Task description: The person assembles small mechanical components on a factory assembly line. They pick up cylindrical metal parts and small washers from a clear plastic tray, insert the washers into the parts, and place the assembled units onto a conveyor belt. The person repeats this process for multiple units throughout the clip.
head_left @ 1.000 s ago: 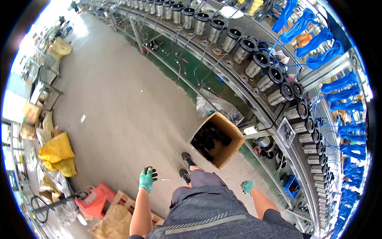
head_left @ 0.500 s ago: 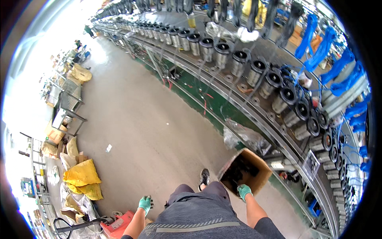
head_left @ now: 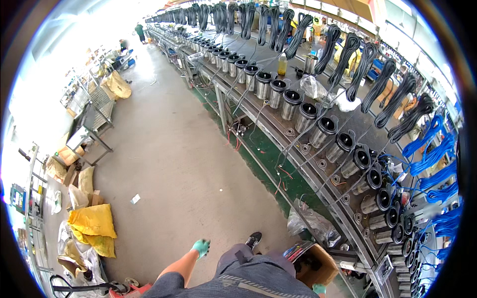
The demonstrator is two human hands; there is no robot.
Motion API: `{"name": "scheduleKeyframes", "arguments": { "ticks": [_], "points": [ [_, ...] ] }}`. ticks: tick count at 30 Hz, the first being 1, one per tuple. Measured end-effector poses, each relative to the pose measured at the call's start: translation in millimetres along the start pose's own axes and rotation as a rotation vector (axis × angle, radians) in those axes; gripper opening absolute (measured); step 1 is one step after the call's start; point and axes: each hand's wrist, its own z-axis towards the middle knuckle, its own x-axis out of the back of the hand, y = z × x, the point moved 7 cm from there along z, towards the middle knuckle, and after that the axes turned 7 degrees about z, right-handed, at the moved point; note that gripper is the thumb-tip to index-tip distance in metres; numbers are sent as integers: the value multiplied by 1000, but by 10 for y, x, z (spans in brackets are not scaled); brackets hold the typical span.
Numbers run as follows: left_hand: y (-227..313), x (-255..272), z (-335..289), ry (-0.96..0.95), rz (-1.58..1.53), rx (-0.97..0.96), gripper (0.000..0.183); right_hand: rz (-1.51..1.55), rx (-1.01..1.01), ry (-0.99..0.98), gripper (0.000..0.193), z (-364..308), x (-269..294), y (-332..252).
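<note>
My left hand (head_left: 200, 247), in a mint-green glove with dark fingertips, hangs over the floor in front of my left hip. Its fingers are loosely apart and nothing shows in them. Low in the picture, my right hand (head_left: 319, 288) wears the same kind of glove. It is at the near side of an open cardboard box (head_left: 325, 265), and its fingers cannot be made out. Dark parts (head_left: 309, 260) lie inside the box, and a colourful printed piece (head_left: 296, 251) shows at its left rim. My torso covers part of the box.
A long workbench (head_left: 278, 134) curves along the right, carrying a row of metal motor-like cylinders (head_left: 307, 115). Black cable coils (head_left: 333, 47) and blue ones (head_left: 437, 159) hang above. Clear plastic sheeting (head_left: 313, 223) lies under the bench. Yellow sacks (head_left: 94, 223) and a metal-framed table (head_left: 92, 126) stand left.
My view has tilted up and shifted, so the bench shows more fully and the box sits lower. My left arm reaches farther forward. My right hand has dropped to the picture's lower edge.
</note>
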Motion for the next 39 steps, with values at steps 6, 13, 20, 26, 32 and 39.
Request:
{"name": "scheduleKeyframes", "arguments": {
  "ticks": [6, 13, 20, 26, 32, 39],
  "points": [
    [1570, -10, 506, -38, 28, -170, 39, 1614, -835, 142, 18, 254, 298, -349],
    [1812, -175, 929, -111, 236, -220, 42, 1699, -719, 193, 23, 740, 1040, -817],
    [1348, -28, 860, -127, 152, -42, 39, 1709, -687, 211, 28, 1149, 1530, -872],
    [146, 164, 945, -51, 293, 119, 49, 1753, -697, 250, 33, 1273, 1700, -644],
    [208, -405, 788, -141, 502, 133, 54, 1862, -831, 417, 38, 709, 1417, -94],
    [1848, -1378, 798, -392, 112, -63, 28, 2232, -1182, 1076, 38, -1243, 181, 821]
  ]
}}
